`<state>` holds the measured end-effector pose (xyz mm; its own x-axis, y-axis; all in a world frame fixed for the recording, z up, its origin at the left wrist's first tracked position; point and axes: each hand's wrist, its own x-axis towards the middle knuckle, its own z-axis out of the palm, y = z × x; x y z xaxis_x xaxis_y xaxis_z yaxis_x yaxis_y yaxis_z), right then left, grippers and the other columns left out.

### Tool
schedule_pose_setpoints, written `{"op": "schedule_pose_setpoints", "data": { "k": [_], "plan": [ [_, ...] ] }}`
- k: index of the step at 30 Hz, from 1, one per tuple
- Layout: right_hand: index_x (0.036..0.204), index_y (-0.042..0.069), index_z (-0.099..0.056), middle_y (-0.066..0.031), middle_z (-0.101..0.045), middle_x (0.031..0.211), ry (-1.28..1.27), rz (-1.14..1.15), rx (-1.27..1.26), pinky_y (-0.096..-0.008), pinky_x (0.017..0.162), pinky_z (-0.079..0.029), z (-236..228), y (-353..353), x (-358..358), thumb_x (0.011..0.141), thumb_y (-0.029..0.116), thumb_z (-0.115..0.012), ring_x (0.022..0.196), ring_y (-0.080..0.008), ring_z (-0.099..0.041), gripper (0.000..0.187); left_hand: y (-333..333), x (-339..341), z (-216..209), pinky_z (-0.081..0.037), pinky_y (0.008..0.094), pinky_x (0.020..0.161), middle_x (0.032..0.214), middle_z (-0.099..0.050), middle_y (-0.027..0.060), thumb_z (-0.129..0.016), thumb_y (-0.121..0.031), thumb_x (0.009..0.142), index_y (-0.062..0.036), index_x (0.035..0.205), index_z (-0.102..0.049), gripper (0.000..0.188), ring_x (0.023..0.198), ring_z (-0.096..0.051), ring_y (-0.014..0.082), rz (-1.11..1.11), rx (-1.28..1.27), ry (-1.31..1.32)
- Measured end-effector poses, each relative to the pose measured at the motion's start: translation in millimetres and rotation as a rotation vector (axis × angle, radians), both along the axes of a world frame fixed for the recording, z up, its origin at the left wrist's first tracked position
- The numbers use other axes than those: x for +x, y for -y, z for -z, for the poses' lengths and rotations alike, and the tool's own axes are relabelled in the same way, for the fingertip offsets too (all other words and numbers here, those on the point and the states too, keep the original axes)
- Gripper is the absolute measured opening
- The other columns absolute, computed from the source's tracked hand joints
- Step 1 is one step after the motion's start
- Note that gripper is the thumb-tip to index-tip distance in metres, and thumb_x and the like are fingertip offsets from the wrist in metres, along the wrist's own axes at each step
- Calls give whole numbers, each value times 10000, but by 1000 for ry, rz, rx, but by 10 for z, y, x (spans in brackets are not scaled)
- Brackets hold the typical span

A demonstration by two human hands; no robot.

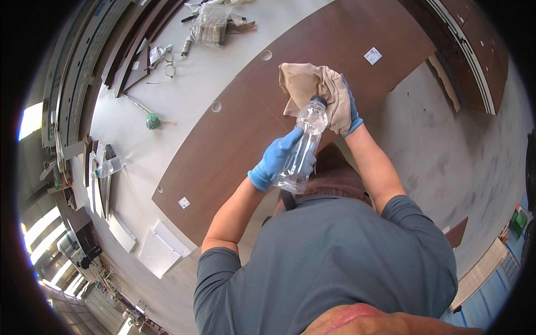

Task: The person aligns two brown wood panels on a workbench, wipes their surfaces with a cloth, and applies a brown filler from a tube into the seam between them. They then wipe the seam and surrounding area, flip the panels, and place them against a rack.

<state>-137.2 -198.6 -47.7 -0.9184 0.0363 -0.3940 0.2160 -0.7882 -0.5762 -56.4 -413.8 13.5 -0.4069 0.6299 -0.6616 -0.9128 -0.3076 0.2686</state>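
My left hand [277,155], in a blue glove, is wrapped round the body of a clear plastic bottle [304,148]. The bottle tilts with its black cap [319,100] pointing away from me, and it holds some clear liquid or is see-through; I cannot tell how full it is. A beige cloth [312,84] is bunched in my right hand [352,109], also blue-gloved, whose fingers are mostly hidden behind the cloth. The cloth lies just beside the bottle's cap. Beneath both hands stretches a brown wooden panel [234,139] with round holes and white labels.
The panel rests on a pale table [184,106]. On it lie eyeglasses [169,70], a plastic bag of parts [211,25], a green tape measure or roll [152,121] and another clear bottle [109,167]. Dark boards [139,39] are stacked at the far left; more panels [469,50] stand far right.
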Motion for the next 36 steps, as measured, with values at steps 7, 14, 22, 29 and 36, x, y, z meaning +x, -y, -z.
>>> {"op": "schedule_pose_setpoints", "data": {
  "k": [7,14,22,29,36],
  "plan": [
    [1490,47,-554,-68,-573,1576,-38,-123,19,-348,1272,-388,-58,-118,152,1184,326,-460,1496,-172,-505,425,-86,59,107,-652,428,703,1100,-771,185,-506,-669,1089,-17,1389,-655,733,819,-764,289,0,103,75],
    [1527,19,-527,-75,-573,1565,45,-203,-48,-368,1276,-380,285,-204,106,1191,382,-404,1469,-191,-516,509,-46,-36,206,-646,456,715,1101,-751,207,-428,-749,1076,-11,1411,-630,835,834,-752,321,1,-211,-122],
    [1545,6,-500,-89,-577,1543,-298,-309,392,-375,1277,-389,463,-234,-10,1194,353,-400,1456,-194,-524,504,-26,-22,178,-645,441,690,1126,-750,207,-434,-715,1091,-19,1429,-616,794,843,-756,318,-3,-204,-48],
    [1528,26,-529,-87,-600,1520,-117,-297,84,-379,1240,-435,119,-182,-160,1189,379,-407,1418,-209,-561,504,-71,46,271,-646,433,665,1086,-759,204,-438,-695,1099,-33,1402,-631,753,782,-755,313,25,-183,-98],
    [1474,52,-576,-73,-626,1471,-138,-353,239,-372,1202,-468,182,-149,-283,1181,384,-442,1361,-191,-594,463,46,24,372,-650,471,718,1113,-744,199,-452,-688,1099,-57,1416,-614,725,840,-753,319,38,-302,-167]
  ]
}}
